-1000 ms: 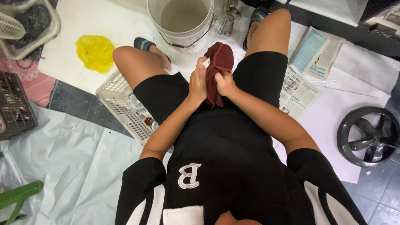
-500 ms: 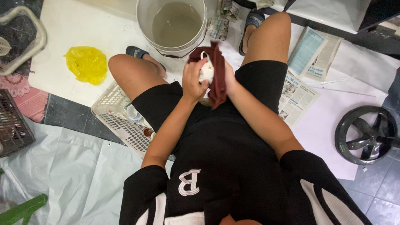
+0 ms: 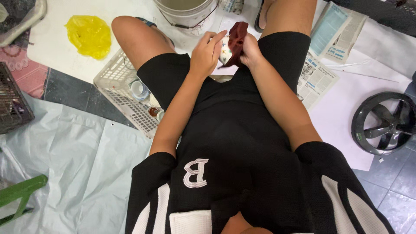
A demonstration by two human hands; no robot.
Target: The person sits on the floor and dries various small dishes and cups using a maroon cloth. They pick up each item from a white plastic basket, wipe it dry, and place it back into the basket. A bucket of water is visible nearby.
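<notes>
Both my hands have come up and forward since the earlier frames, away from my lap and out over the gap between my knees, and the cup has turned so more of its white side shows. My left hand (image 3: pixel 207 54) cradles the small white cup (image 3: pixel 224 50), fingers curled round its far side with the fingertips loose and partly spread, so it is steadied rather than squeezed. My right hand (image 3: pixel 251 51) is closed on the dark red cloth (image 3: pixel 237 40), bunched between thumb and fingers and pressed against the cup, which puts the cloth where it can rub the surface while the other hand turns it. I hold both close to my body, above the black shorts, so drips fall between my legs and not on the newspaper (image 3: pixel 323 60) at the right edge of the floor sheet. The white bucket (image 3: pixel 188 15) of murky water stands just ahead, near my feet, within easy reach. The plastic basket (image 3: pixel 125 93) with more small cups sits beside my left thigh, and a yellow bag (image 3: pixel 89 34) lies beyond it.
</notes>
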